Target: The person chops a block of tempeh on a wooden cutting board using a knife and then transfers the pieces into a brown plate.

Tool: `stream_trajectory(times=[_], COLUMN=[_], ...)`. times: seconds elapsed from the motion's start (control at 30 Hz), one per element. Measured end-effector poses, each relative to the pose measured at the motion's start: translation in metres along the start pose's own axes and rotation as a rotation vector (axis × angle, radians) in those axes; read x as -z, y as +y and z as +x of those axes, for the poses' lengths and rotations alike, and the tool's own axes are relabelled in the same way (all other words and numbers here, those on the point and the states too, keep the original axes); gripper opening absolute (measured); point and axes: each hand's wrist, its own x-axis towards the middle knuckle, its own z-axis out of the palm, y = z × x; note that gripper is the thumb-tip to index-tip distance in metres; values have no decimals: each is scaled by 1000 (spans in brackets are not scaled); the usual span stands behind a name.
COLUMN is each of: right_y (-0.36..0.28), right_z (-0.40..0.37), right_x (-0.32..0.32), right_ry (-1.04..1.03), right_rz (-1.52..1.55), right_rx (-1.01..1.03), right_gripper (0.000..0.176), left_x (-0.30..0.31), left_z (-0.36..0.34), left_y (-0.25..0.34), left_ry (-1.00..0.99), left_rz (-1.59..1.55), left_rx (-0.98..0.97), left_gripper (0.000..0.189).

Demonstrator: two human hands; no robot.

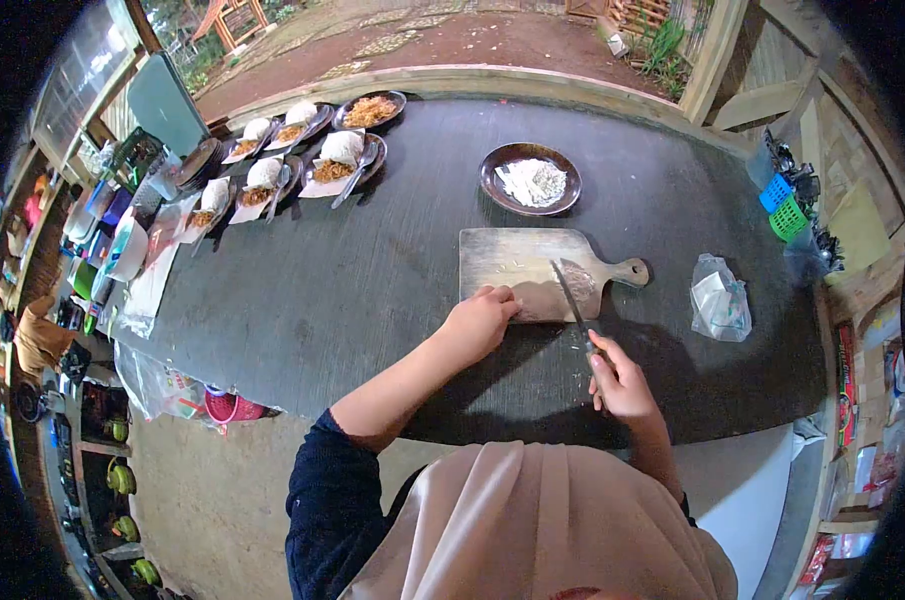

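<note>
A wooden cutting board [482, 255] lies on the dark table, its handle pointing right. My left hand [480, 322] is closed over the board's near edge, left of the middle; whatever its fingertips might cover is hidden. In my right hand [620, 382] is a knife [570, 295], gripped by the handle. Its blade slants up and left across the right part of the board. Small pale bits [512, 266] are scattered on the wood. Just beyond the board sits a dark round plate [488, 183] holding a pale, crumpled-looking heap [532, 184].
Several dark plates with rice [342, 148] and shredded brown food [370, 110] stand at the far left. A clear plastic bag [720, 300] with something white lies right of the board. Blue and green baskets [787, 217] line the right edge. Stacked plates [198, 165] stand left.
</note>
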Motion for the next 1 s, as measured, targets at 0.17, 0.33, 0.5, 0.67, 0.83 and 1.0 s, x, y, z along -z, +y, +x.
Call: stream_trajectory(times=[0.17, 0.33, 0.5, 0.67, 0.83, 1.0], right_y=[0, 12, 12, 15, 21, 16], right_z=[-9, -8, -12, -18, -22, -28], right_x=[-2, 1, 4, 10, 13, 12], right_ry=[-61, 11, 34, 45, 47, 51], right_rz=[-25, 21, -63, -165, -177, -96], right_rx=[29, 93, 131, 170, 179, 148], right_gripper=[38, 37, 36, 35, 33, 34], left_x=[-4, -11, -8, -25, -27, -33], left_z=[2, 3, 21, 55, 73, 74], left_y=[-1, -1, -6, -46, -51, -55], left_ry=[-12, 46, 147, 252, 164, 196], left_rz=[-41, -137, -204, 105, 149, 189], left_rx=[-53, -95, -48, 84, 204, 237], left_gripper=[34, 31, 31, 37, 42, 44])
